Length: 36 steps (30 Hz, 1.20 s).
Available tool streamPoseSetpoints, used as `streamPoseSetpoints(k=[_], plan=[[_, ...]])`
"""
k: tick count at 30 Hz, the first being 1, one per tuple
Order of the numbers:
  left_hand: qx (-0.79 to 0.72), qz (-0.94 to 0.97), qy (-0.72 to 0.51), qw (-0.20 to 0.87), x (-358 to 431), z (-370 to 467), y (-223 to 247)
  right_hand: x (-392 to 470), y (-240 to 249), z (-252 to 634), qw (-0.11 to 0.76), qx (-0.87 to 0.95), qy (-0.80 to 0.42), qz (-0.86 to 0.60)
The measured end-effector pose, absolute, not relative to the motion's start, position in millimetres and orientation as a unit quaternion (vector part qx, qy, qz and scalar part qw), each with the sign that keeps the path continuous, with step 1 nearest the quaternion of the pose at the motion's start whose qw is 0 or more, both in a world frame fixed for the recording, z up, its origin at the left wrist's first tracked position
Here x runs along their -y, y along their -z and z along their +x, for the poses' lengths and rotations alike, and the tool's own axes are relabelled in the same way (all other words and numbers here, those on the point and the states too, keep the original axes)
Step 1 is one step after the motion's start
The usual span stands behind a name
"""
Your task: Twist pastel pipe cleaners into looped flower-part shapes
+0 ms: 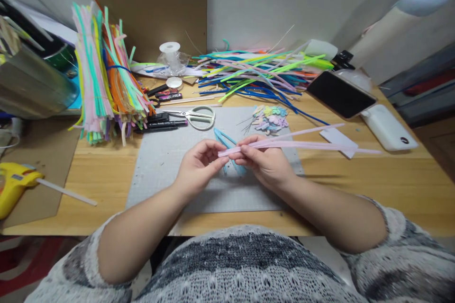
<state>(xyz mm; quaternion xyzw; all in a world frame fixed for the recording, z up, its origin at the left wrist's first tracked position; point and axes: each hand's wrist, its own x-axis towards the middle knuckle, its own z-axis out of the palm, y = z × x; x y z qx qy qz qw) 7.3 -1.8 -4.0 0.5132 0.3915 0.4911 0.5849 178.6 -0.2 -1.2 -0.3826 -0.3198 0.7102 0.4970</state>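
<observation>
Pale pink pipe cleaners (298,144) lie gathered in my right hand (265,158), whose thumb and fingers are pinched around them. Their long ends stick out to the right and fan apart. At the short left end, my left hand (201,163) has thumb and fingertips closed on the tips of the same bunch. Beneath both hands, blue pipe cleaners (223,137) rest on the grey cutting mat (156,165), partly hidden by my fingers. Just beyond lies a small pile of pastel shaped pieces (272,118) with thin wire stems.
Scissors (201,117) and black markers (161,125) lie at the mat's back left. Bundled pipe cleaners (94,75) stand at left, a loose heap (263,68) at the back. A yellow glue gun (17,182) is far left; a phone (341,93) and white power bank (389,128) sit right.
</observation>
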Motion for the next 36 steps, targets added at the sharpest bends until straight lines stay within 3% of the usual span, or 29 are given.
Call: streamPoseSetpoints(k=[11,20,36], plan=[[-0.345,0.578,-0.479,0.563,2,5,3,-4,5,180,0.424,0.357,-0.757,-0.346],[-0.284,0.593,-0.334,0.676,-6,-9,-7,-8,0,185,0.384,0.323,-0.802,-0.324],[-0.292,0.681,-0.278,0.611,-6,-9,-13,-10,-1,190,0.29,0.366,-0.836,-0.288]])
